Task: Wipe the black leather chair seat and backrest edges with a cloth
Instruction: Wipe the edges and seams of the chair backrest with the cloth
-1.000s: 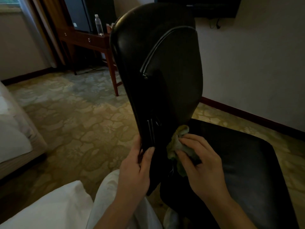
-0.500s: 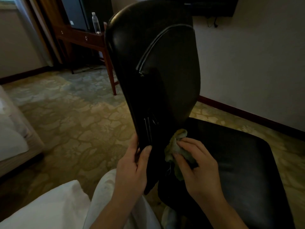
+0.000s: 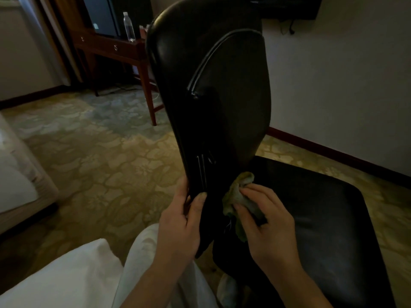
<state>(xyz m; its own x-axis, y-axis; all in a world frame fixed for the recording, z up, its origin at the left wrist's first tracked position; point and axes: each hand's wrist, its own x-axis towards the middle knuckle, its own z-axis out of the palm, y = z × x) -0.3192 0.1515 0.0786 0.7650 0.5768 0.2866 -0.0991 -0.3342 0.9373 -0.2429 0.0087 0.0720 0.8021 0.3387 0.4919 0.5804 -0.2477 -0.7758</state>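
While L hand (image 3: pixel 181 221) grips backrest (image 3: pixel 213 96) edge, cloth (image 3: pixel 239 196) under R hand (image 3: pixel 270 221).

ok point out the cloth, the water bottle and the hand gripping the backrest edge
cloth (image 3: pixel 239 192): head view, bunched upper fold.
water bottle (image 3: pixel 129 27): head view, middle of clear body.
left hand (image 3: pixel 180 223): head view, back of hand.

You'll find no text legible anywhere. The bottle (image 3: pixel 129 27) on the desk (image 3: pixel 106 44), at about 11 o'clock, carries a label too small and dim to read. A small pale mark on the dark screen (image 3: pixel 101 17) beside it is a blur.
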